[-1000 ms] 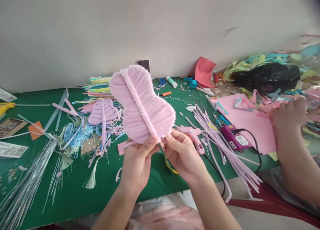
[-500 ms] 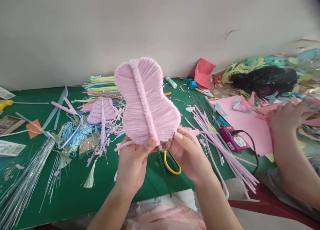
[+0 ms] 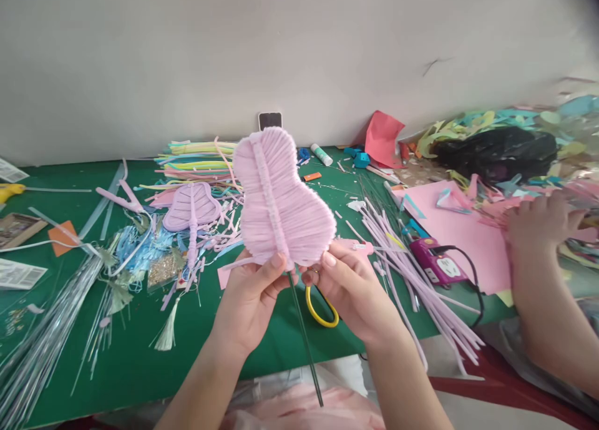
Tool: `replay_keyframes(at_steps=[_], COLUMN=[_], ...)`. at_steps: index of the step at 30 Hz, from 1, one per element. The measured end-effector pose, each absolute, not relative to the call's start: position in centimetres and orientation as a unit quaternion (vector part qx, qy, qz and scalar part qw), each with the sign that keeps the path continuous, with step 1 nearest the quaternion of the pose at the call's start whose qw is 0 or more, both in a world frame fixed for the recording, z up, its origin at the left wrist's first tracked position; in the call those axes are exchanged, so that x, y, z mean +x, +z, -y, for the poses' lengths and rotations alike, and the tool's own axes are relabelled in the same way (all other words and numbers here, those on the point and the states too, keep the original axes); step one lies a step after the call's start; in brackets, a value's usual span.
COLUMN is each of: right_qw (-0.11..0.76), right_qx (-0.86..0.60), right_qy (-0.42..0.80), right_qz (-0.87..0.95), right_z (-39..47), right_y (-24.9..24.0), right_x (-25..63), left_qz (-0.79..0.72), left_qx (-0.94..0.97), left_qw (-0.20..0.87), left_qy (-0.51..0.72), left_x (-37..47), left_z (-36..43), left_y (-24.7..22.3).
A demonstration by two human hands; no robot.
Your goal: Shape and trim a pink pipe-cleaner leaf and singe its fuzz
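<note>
Fan (image 3: 287, 199), pink and fuzzy, is held up above the green table (image 3: 196, 355), the left hand (image 3: 246, 293) pinching its base, the right hand (image 3: 349, 289) its lower right edge. A clear packet (image 3: 161, 273) holds gold bits; a shallow box (image 3: 29, 236) holds pieces too small to tell.

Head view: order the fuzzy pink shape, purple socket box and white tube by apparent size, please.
1. Fuzzy pink shape, though nearness to the camera enlarges it
2. Purple socket box
3. White tube
</note>
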State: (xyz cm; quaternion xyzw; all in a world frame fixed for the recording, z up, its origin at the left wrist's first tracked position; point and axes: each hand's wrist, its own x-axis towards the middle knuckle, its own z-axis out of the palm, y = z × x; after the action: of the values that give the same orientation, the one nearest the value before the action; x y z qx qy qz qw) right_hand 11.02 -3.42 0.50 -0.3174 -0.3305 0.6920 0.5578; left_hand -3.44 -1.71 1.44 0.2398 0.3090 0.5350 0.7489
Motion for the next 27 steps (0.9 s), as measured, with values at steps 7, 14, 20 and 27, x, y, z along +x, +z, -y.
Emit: replay_keyframes(at_steps=[7, 14, 20, 27], right_qw=[0.558, 0.535, 0.529, 0.552], right_qx=[-0.297, -0.317, -0.347, -0.364], right_qy=[0.719, 0.732, 0.72, 0.676], right_qz=[0.289, 0.278, 0.283, 0.326], right_z=[3.2, 3.5, 3.3, 3.1], right_y=[0.6, 1.4, 1.9, 0.7], right_x=[11.1, 10.6, 10.4, 11.1], left_qz=[-0.283, -0.315, -0.357, -0.333], left_qx=[0.234, 0.01, -0.012, 0.026], left_qw=[0.769, 0.823, 0.805, 0.811], left_qy=[0.524, 0.472, 0.474, 0.48], left_x=[-3.4, -3.4, -3.0, -3.0], left_z=[1.7, 1.0, 0.8, 1.1], left_y=[1.5, 1.6, 2.4, 2.4])
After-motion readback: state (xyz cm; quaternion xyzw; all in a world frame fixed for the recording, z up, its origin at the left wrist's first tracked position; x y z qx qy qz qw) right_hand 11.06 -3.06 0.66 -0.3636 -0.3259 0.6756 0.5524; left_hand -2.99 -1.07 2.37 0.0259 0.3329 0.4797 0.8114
